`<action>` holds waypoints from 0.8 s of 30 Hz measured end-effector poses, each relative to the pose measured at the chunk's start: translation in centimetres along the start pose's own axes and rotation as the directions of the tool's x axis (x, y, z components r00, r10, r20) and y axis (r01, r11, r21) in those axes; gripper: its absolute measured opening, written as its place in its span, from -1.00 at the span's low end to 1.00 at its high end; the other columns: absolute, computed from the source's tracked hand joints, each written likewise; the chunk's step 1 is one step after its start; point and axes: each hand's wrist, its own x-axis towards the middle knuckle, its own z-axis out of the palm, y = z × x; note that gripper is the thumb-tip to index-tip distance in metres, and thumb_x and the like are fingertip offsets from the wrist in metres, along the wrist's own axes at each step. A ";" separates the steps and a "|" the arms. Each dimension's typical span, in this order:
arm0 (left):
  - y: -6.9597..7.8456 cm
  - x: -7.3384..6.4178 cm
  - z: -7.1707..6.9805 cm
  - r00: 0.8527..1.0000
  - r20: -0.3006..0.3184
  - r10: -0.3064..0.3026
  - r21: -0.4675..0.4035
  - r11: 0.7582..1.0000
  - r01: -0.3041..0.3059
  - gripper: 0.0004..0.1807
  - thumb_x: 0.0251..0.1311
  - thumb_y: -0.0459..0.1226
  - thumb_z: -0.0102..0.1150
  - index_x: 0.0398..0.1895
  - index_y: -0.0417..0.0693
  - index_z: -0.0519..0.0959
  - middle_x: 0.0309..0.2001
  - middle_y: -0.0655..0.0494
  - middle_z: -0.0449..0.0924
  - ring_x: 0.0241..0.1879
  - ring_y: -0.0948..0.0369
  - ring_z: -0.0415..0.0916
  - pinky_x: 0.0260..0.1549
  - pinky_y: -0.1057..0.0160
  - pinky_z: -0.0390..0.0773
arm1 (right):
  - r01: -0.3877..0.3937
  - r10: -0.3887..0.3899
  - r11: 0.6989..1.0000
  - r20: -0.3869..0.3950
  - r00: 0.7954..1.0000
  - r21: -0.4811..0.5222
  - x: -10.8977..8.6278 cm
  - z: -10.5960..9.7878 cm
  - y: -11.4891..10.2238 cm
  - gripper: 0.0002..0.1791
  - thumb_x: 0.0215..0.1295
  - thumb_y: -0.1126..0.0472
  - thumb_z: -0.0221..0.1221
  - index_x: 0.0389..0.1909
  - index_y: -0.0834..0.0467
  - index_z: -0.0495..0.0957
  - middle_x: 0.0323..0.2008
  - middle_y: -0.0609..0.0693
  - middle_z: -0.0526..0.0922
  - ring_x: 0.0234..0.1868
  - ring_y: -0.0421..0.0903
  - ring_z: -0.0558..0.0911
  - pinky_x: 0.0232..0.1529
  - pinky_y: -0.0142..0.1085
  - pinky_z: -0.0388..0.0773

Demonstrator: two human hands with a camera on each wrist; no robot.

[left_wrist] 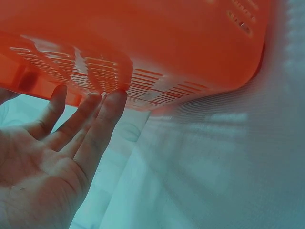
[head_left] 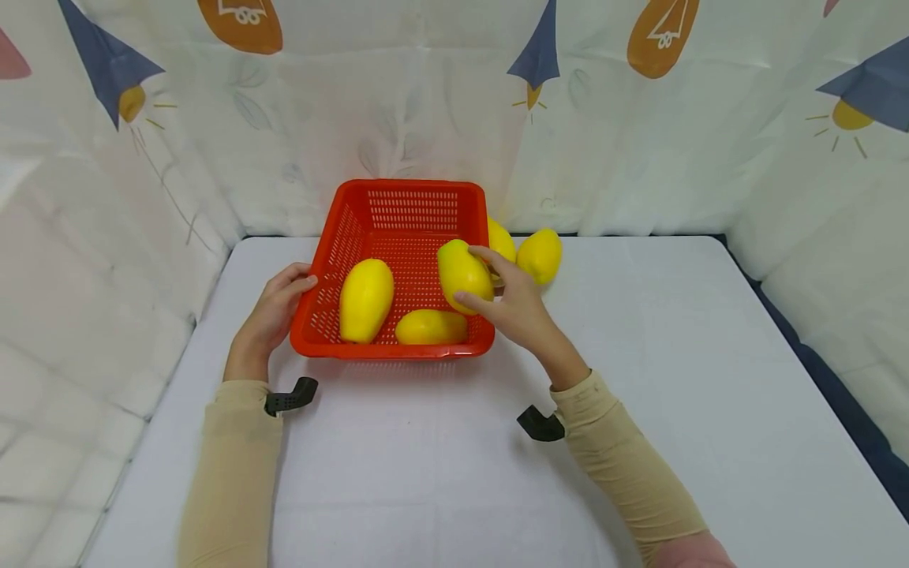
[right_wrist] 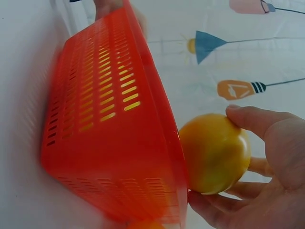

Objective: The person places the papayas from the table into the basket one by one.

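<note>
On the white tabletop (head_left: 710, 355), toward 11 o'clock: red slotted basket (head_left: 393, 351). Left hand (head_left: 273, 308) clamped on its 9 o'clock rim, thumb above, fingertips against the slotted wall. Right hand (head_left: 520, 308) at the basket's 3 o'clock, thumb and fingers clamped round a yellow fruit (head_left: 463, 274) at the rim. Inside: upright-lying fruit (head_left: 365, 300) at 8 o'clock, sideways fruit (head_left: 431, 326) at 5. Outside: two loose fruits (head_left: 540, 256) at 3, near the table's far edge. Surface: smooth, faintly creased, soft shadows. Room: pale curtain (head_left: 426, 102) spanning 10 to 2 o'clock, printed with blue shapes (head_left: 537, 55) and orange bulbs (head_left: 663, 35); dark strip (head_left: 848, 410) along the 3 o'clock edge.
</note>
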 end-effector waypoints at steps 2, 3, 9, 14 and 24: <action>0.0 0.0 0.0 1.000 0.001 0.001 0.005 1.000 -0.001 -0.82 0.43 -0.20 -0.07 -0.02 -0.05 0.42 -0.14 0.15 0.54 -0.19 0.28 0.53 -0.21 0.42 0.59 | 0.007 -0.007 1.000 0.000 1.000 -0.009 0.0 0.2 0.0 -0.27 0.19 -0.02 0.32 0.36 -0.05 0.28 0.23 -0.03 0.45 0.06 -0.03 0.50 0.06 -0.12 0.57; 0.1 0.0 0.0 1.000 0.001 0.002 0.006 1.000 -0.002 -0.82 0.43 -0.20 -0.07 -0.02 -0.05 0.42 -0.13 0.16 0.53 -0.18 0.28 0.53 -0.21 0.42 0.59 | 0.013 -0.013 1.000 -0.001 1.000 -0.013 0.0 0.3 -0.1 -0.27 0.18 -0.01 0.32 0.36 -0.05 0.28 0.22 -0.03 0.46 0.06 -0.04 0.49 0.05 -0.12 0.57; 0.2 -0.1 0.0 1.000 0.008 0.001 0.004 1.000 -0.001 -0.83 0.44 -0.20 -0.09 -0.03 -0.02 0.43 -0.13 0.18 0.54 -0.18 0.29 0.53 -0.20 0.42 0.59 | 0.065 -0.065 0.997 -0.005 0.998 -0.050 0.1 0.8 -0.3 -0.24 0.17 0.01 0.34 0.37 0.01 0.25 0.30 -0.04 0.40 0.20 -0.07 0.42 0.19 -0.10 0.51; 0.1 -0.1 0.0 1.000 0.010 -0.001 0.002 1.000 0.001 -0.83 0.44 -0.20 -0.09 -0.02 -0.03 0.42 -0.13 0.15 0.53 -0.18 0.29 0.53 -0.21 0.42 0.59 | 0.083 -0.083 0.994 0.002 0.997 -0.074 0.1 1.2 -0.2 -0.23 0.17 0.02 0.34 0.37 0.03 0.25 0.35 -0.06 0.36 0.31 -0.09 0.36 0.32 -0.11 0.39; 0.1 -0.1 0.0 0.999 0.030 0.015 -0.024 1.000 -0.014 -0.83 0.44 -0.22 -0.09 -0.02 -0.06 0.40 -0.13 0.13 0.52 -0.19 0.29 0.54 -0.21 0.43 0.60 | 0.104 -0.104 0.990 0.010 0.995 -0.096 0.0 1.7 -0.3 -0.27 0.17 0.00 0.34 0.34 0.01 0.29 0.37 -0.05 0.33 0.36 -0.09 0.33 0.33 -0.12 0.37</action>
